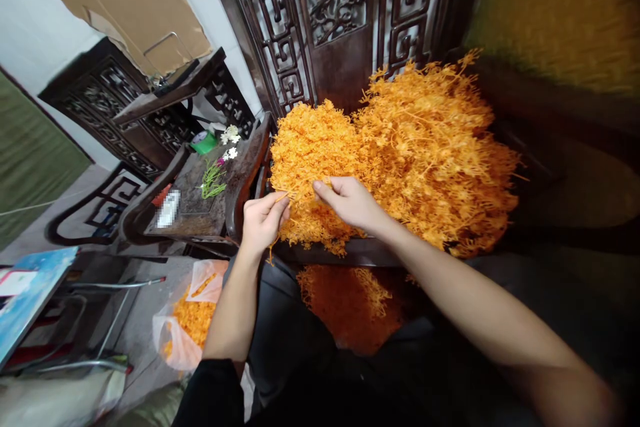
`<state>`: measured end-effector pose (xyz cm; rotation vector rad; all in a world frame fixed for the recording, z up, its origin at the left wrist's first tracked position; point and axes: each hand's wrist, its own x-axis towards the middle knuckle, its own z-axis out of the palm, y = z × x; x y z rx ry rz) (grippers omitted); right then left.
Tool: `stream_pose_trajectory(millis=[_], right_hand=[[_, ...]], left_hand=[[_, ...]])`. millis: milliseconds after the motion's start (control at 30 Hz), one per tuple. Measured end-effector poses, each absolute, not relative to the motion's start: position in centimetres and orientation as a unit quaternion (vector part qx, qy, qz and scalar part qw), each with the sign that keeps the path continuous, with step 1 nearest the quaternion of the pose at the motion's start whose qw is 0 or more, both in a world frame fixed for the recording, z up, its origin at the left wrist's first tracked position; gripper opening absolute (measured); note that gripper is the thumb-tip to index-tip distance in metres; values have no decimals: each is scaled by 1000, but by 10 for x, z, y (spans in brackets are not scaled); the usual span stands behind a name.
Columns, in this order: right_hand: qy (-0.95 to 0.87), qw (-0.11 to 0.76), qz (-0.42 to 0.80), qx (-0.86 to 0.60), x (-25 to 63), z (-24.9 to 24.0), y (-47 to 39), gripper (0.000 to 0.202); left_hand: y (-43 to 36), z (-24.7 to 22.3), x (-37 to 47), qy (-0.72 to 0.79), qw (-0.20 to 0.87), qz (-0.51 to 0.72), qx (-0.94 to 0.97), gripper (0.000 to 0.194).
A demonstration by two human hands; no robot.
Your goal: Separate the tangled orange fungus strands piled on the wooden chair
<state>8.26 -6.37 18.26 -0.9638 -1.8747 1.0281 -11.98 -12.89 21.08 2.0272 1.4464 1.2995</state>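
Note:
My left hand (263, 222) is closed in a pinch on a thin orange plastic sprig (281, 197), part of which dangles below the fingers. To its right, my right hand (350, 202) is also pinched, thumb against fingers, above the smaller heap of orange sprigs (317, 144). What sits between its fingertips blends with the orange behind and cannot be made out. A taller heap of branching orange sprigs (430, 147) spreads behind my right forearm. Both heaps rest on a dark carved wooden bench (345, 74).
On the dark side table (195, 204) at left lie a green tape roll (203, 142), white flowers (230, 135) and green stems (213, 180). A clear plastic bag (183, 340) with orange pieces is on the floor. A blue-topped folding table (35, 294) stands far left.

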Motion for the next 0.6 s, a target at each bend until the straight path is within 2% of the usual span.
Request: stream_pose_trajectory(millis=[100, 167, 200, 267, 333, 433, 500, 600], right_hand=[[-830, 303, 168, -438, 105, 174, -45, 32], [-815, 240, 86, -520, 120, 164, -30, 25], [-795, 224, 83, -558, 126, 160, -24, 27], [-765, 227, 155, -583, 133, 154, -16, 35], [-747, 257, 287, -542, 132, 156, -18, 42], [-717, 300, 448, -442, 119, 169, -38, 36], [-721, 321, 480, -384, 107, 181, -54, 31], [-745, 335, 461, -347, 92, 195, -71, 29]], left_hand=[[-134, 217, -129, 519, 101, 447, 721, 26], [-138, 223, -134, 538, 53, 434, 721, 25], [-140, 225, -135, 552, 48, 438, 708, 26], [-140, 227, -134, 579, 100, 453, 670, 34], [-136, 224, -129, 583, 209, 466, 631, 43], [-128, 214, -117, 569, 319, 481, 586, 46], [-125, 208, -111, 579, 313, 477, 582, 46], [-125, 205, -103, 602, 215, 435, 634, 43]])
